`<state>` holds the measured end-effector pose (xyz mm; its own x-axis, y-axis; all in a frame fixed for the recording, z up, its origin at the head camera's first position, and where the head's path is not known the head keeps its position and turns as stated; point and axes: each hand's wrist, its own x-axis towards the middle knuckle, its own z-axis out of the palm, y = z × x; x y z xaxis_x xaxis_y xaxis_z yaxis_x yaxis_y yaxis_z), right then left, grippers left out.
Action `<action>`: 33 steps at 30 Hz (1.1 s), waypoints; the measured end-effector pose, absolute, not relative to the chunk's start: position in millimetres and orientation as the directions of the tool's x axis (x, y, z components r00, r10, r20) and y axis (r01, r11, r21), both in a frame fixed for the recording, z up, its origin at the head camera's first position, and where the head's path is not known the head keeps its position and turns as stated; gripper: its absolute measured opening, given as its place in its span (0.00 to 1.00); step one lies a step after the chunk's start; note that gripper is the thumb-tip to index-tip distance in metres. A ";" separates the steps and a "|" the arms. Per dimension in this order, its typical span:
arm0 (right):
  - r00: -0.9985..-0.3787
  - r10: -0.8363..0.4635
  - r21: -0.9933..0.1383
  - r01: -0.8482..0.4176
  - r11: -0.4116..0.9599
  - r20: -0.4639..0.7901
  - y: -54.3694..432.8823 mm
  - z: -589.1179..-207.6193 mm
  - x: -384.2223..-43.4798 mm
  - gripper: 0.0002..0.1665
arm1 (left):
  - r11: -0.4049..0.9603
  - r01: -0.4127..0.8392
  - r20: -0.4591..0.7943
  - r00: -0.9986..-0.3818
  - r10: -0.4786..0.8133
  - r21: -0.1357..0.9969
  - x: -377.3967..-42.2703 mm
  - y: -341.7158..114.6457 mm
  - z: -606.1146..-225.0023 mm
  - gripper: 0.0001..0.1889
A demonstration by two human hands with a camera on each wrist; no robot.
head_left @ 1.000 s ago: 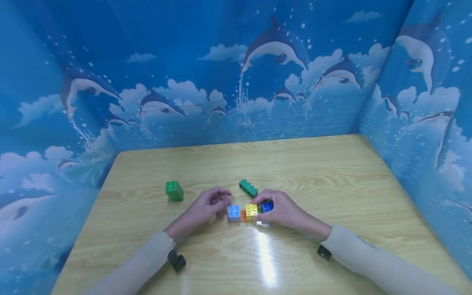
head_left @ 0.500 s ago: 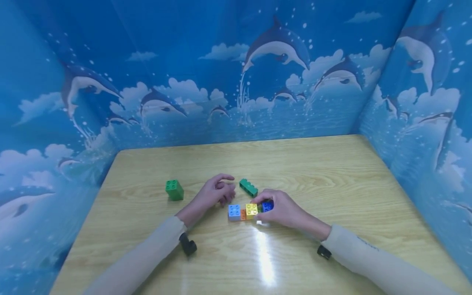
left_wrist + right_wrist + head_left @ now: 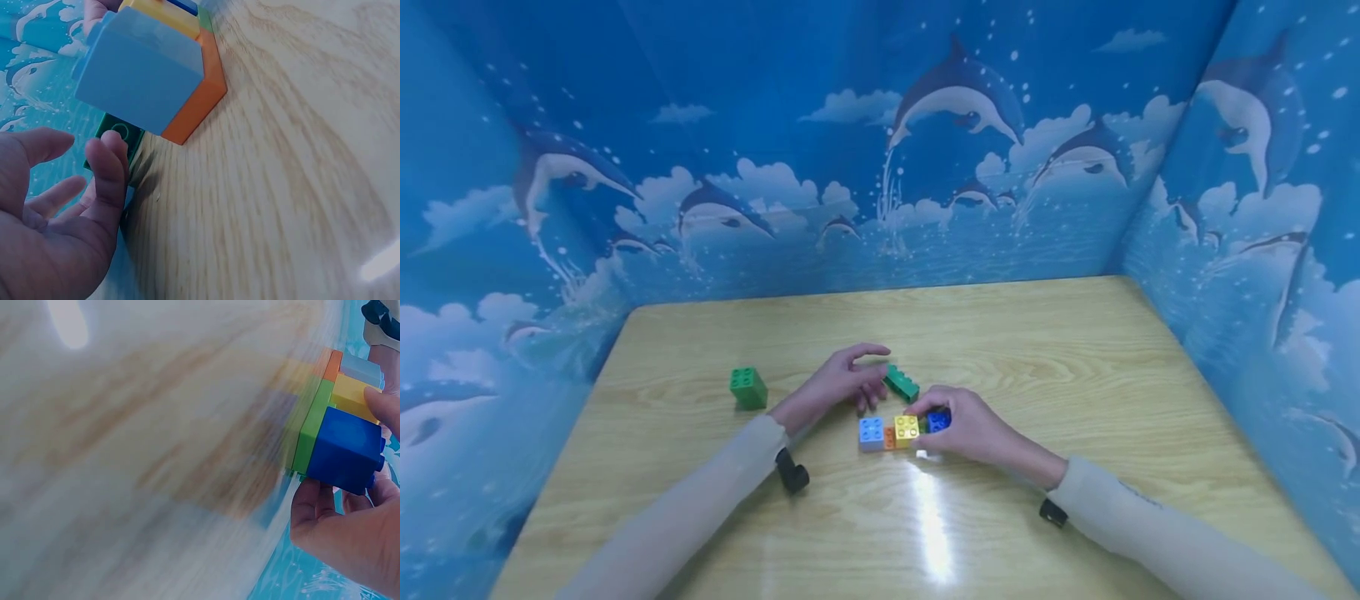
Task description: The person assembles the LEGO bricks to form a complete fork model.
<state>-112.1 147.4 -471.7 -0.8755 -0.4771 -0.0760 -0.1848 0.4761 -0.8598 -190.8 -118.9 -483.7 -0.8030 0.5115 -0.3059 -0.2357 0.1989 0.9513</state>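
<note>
A row of joined toy building bricks sits on the table: light blue brick (image 3: 871, 434), yellow brick (image 3: 906, 427) and dark blue brick (image 3: 938, 420) on top of an orange brick (image 3: 194, 112) and a light green brick (image 3: 312, 428). My right hand (image 3: 967, 427) holds this row, thumb against the yellow brick and fingers curled at the other side by the dark blue one. Beyond it lies a long dark green brick (image 3: 902, 384), tilted on its side. My left hand (image 3: 852, 377) hovers at that brick's left end, fingers loosely bent; whether they touch it I cannot tell.
A taller green block (image 3: 748, 388) stands upright on the wooden table (image 3: 1037, 350), left of the left hand. Dolphin-printed curtains (image 3: 850, 167) rise behind the table and on both sides. Light glares off the tabletop in front of the bricks.
My left hand has left the light blue end of the row and moved away and rightward to the long dark green brick. The right hand keeps its hold on the row.
</note>
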 end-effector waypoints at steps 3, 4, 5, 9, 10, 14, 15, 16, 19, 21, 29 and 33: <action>-0.876 -0.476 -0.860 -0.187 0.475 -0.073 146.7 -472.4 -111.8 0.21 | 0.203 -0.237 -0.310 -0.792 0.527 0.950 -191.9 -117.2 -484.4 0.32; -0.876 -0.476 -0.859 -0.189 0.475 -0.071 146.6 -472.4 -111.8 0.21 | 0.206 -0.239 -0.313 -0.791 0.526 0.949 -192.6 -116.5 -484.5 0.31; -0.877 -0.476 -0.860 -0.188 0.475 -0.071 146.6 -472.3 -111.8 0.21 | 0.207 -0.244 -0.318 -0.789 0.525 0.947 -193.2 -115.6 -484.7 0.31; -0.876 -0.476 -0.863 -0.180 0.472 -0.078 146.4 -471.4 -111.4 0.21 | 0.218 -0.272 -0.347 -0.781 0.519 0.937 -196.6 -113.5 -487.3 0.30; -0.876 -0.476 -0.865 -0.177 0.470 -0.080 146.2 -471.1 -111.2 0.21 | 0.221 -0.276 -0.353 -0.778 0.519 0.935 -197.7 -113.0 -488.4 0.29; -0.879 -0.468 -0.867 -0.166 0.469 -0.085 145.5 -471.3 -111.0 0.21 | 0.223 -0.283 -0.359 -0.771 0.527 0.933 -199.7 -111.5 -491.0 0.24; -0.880 -0.467 -0.867 -0.164 0.470 -0.086 145.4 -471.5 -110.9 0.22 | 0.219 -0.283 -0.357 -0.770 0.528 0.934 -199.9 -111.2 -491.6 0.22; -0.881 -0.465 -0.867 -0.163 0.471 -0.087 145.4 -472.0 -111.1 0.22 | 0.214 -0.283 -0.355 -0.770 0.530 0.935 -199.7 -111.0 -491.6 0.21; -0.882 -0.465 -0.868 -0.166 0.469 -0.083 145.9 -472.8 -111.2 0.22 | 0.191 -0.287 -0.344 -0.773 0.533 0.939 -198.7 -111.2 -491.5 0.18; -0.881 -0.465 -0.869 -0.164 0.467 -0.084 146.0 -472.6 -111.0 0.22 | 0.174 -0.294 -0.341 -0.777 0.529 0.940 -196.9 -112.0 -490.9 0.18; -0.875 -0.475 -0.876 -0.159 0.455 -0.088 145.5 -470.5 -109.9 0.20 | 0.138 -0.327 -0.354 -0.832 0.427 0.935 -183.3 -114.3 -487.1 0.11; -0.875 -0.477 -0.878 -0.158 0.451 -0.088 145.3 -470.2 -109.7 0.20 | 0.103 -0.357 -0.370 -0.859 0.355 0.928 -176.4 -114.2 -484.2 0.10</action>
<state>-109.7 145.3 -470.2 -0.8747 -0.4767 -0.0876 -0.1578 0.4510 -0.8785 -176.4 -114.2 -484.2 -0.8586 0.3548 -0.3700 -0.3573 0.1033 0.9283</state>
